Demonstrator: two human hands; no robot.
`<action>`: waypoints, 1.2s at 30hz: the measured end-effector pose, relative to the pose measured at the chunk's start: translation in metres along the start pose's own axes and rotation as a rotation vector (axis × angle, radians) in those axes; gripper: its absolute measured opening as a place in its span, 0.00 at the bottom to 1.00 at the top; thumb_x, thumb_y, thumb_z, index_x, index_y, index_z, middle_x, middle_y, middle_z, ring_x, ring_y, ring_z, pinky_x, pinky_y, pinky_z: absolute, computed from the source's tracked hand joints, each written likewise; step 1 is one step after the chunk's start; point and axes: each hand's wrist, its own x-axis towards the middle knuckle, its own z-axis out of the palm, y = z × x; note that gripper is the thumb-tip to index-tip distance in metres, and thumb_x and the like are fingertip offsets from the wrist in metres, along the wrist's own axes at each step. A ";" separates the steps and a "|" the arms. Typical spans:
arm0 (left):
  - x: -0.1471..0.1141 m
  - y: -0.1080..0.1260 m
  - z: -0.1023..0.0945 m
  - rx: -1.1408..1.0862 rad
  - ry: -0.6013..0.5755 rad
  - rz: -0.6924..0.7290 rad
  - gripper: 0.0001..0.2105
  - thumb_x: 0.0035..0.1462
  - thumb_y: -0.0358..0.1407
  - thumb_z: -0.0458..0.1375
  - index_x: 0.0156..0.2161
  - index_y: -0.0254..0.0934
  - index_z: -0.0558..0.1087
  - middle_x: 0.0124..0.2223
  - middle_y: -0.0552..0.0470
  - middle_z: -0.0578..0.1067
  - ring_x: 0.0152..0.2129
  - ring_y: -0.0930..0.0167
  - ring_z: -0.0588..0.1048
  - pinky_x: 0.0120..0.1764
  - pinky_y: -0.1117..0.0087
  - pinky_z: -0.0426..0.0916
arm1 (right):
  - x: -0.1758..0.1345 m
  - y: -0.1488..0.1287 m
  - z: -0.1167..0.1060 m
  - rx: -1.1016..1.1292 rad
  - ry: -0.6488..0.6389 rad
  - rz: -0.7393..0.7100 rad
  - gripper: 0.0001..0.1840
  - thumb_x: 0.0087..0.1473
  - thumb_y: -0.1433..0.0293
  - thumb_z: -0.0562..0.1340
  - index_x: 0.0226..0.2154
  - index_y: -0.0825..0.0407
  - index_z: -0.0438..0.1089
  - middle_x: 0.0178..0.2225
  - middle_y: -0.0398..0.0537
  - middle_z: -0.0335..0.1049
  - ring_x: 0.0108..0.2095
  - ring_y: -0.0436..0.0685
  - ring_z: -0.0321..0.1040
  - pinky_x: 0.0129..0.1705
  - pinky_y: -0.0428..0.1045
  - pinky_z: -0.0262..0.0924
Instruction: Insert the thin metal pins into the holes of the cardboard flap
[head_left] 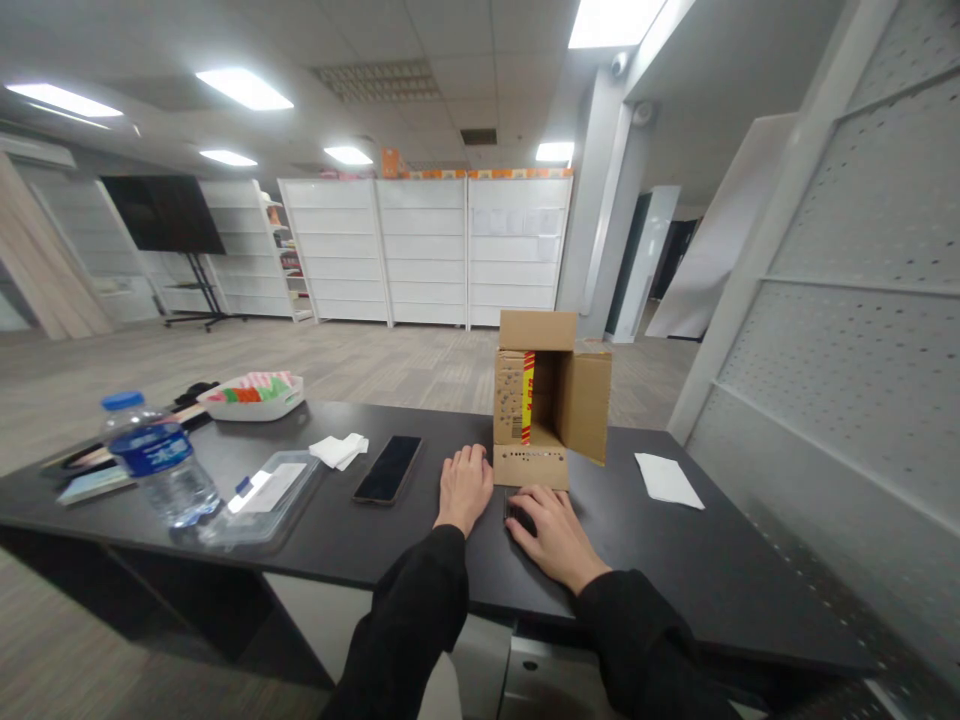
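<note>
An open cardboard box (508, 400) stands on the dark desk with its mouth facing me and its flaps spread. A yellow and red printed strip runs down its front. My left hand (465, 490) rests palm down on the desk, just left of the box's lower flap, its fingers slightly bent and holding nothing I can see. Just in front of that flap, my right hand (555, 535) curls over a small black object (519, 514), with thumb and fingers around it. The hand covers most of the object, so its kind is unclear.
Left of my hands lie a phone (390, 469), white tissue (339, 451) and a clear plastic case (270, 495). Farther left are a water bottle (159, 462) and a white basket (255, 402) of colourful packets. White paper (669, 480) lies right; a perforated panel (847, 400) borders that side.
</note>
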 end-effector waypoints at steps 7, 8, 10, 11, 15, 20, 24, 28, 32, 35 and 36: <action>0.001 0.001 0.000 -0.021 -0.019 -0.012 0.09 0.62 0.30 0.48 0.43 0.37 0.69 0.41 0.45 0.74 0.41 0.63 0.72 0.44 0.63 0.60 | 0.003 0.001 0.000 0.000 -0.012 -0.009 0.09 0.58 0.70 0.61 0.43 0.48 0.70 0.43 0.49 0.70 0.44 0.59 0.67 0.46 0.55 0.57; 0.001 0.001 -0.001 -0.022 -0.020 -0.012 0.09 0.62 0.30 0.48 0.43 0.37 0.69 0.41 0.45 0.74 0.41 0.64 0.72 0.44 0.63 0.60 | 0.003 0.001 0.000 0.007 -0.009 -0.011 0.09 0.58 0.70 0.61 0.43 0.49 0.70 0.43 0.49 0.70 0.44 0.59 0.67 0.46 0.55 0.57; 0.001 0.001 -0.001 -0.020 -0.020 -0.011 0.09 0.62 0.30 0.48 0.43 0.37 0.69 0.41 0.45 0.74 0.41 0.64 0.72 0.43 0.64 0.60 | 0.004 0.001 0.000 0.018 -0.001 -0.018 0.10 0.58 0.71 0.61 0.44 0.49 0.70 0.43 0.49 0.70 0.44 0.59 0.66 0.46 0.55 0.58; 0.001 0.001 -0.001 -0.019 -0.019 -0.011 0.09 0.62 0.30 0.48 0.43 0.37 0.69 0.41 0.45 0.74 0.41 0.64 0.72 0.43 0.64 0.60 | 0.005 0.000 -0.001 0.021 -0.002 -0.023 0.10 0.57 0.71 0.61 0.44 0.49 0.70 0.43 0.49 0.70 0.44 0.59 0.66 0.46 0.54 0.59; 0.001 0.001 0.000 -0.020 -0.014 -0.004 0.09 0.62 0.30 0.48 0.43 0.37 0.68 0.41 0.46 0.74 0.41 0.64 0.72 0.43 0.64 0.60 | 0.006 -0.003 -0.003 0.011 -0.034 -0.042 0.10 0.57 0.72 0.61 0.43 0.48 0.71 0.42 0.49 0.70 0.44 0.58 0.66 0.46 0.54 0.58; 0.002 0.000 0.002 -0.008 -0.009 0.005 0.09 0.62 0.30 0.47 0.44 0.37 0.68 0.42 0.46 0.75 0.41 0.63 0.72 0.43 0.63 0.60 | 0.008 -0.004 -0.003 -0.002 -0.051 -0.057 0.09 0.59 0.72 0.59 0.42 0.48 0.71 0.41 0.47 0.70 0.43 0.58 0.66 0.45 0.54 0.58; 0.003 0.000 0.002 0.003 -0.011 0.002 0.09 0.62 0.30 0.47 0.44 0.37 0.68 0.42 0.46 0.75 0.41 0.64 0.73 0.43 0.64 0.60 | 0.009 -0.003 -0.001 0.010 -0.067 -0.055 0.09 0.59 0.73 0.60 0.42 0.48 0.72 0.41 0.47 0.69 0.43 0.57 0.65 0.46 0.54 0.58; 0.002 0.000 0.002 0.017 -0.020 -0.001 0.09 0.63 0.30 0.47 0.44 0.37 0.68 0.41 0.47 0.75 0.41 0.64 0.73 0.43 0.64 0.60 | 0.010 -0.002 0.000 0.032 -0.078 -0.058 0.09 0.59 0.73 0.59 0.42 0.50 0.72 0.41 0.48 0.69 0.43 0.57 0.65 0.47 0.54 0.59; 0.002 0.001 0.001 0.025 -0.024 -0.006 0.08 0.63 0.31 0.47 0.44 0.38 0.68 0.42 0.47 0.75 0.42 0.65 0.73 0.44 0.64 0.60 | 0.011 -0.001 0.000 0.042 -0.084 -0.064 0.08 0.59 0.73 0.59 0.41 0.51 0.72 0.40 0.49 0.69 0.43 0.58 0.65 0.47 0.54 0.59; 0.002 0.001 0.000 0.031 -0.027 -0.005 0.08 0.63 0.31 0.47 0.44 0.38 0.68 0.42 0.47 0.75 0.42 0.66 0.73 0.44 0.65 0.61 | 0.011 0.000 0.002 0.039 -0.077 -0.065 0.09 0.58 0.74 0.59 0.41 0.51 0.71 0.40 0.49 0.69 0.43 0.58 0.65 0.47 0.54 0.59; 0.002 0.002 0.000 0.032 -0.028 -0.005 0.08 0.63 0.31 0.47 0.44 0.38 0.68 0.42 0.47 0.75 0.42 0.66 0.73 0.44 0.65 0.61 | 0.012 0.000 0.003 0.038 -0.072 -0.065 0.09 0.58 0.74 0.59 0.41 0.51 0.71 0.39 0.49 0.69 0.43 0.58 0.65 0.47 0.54 0.59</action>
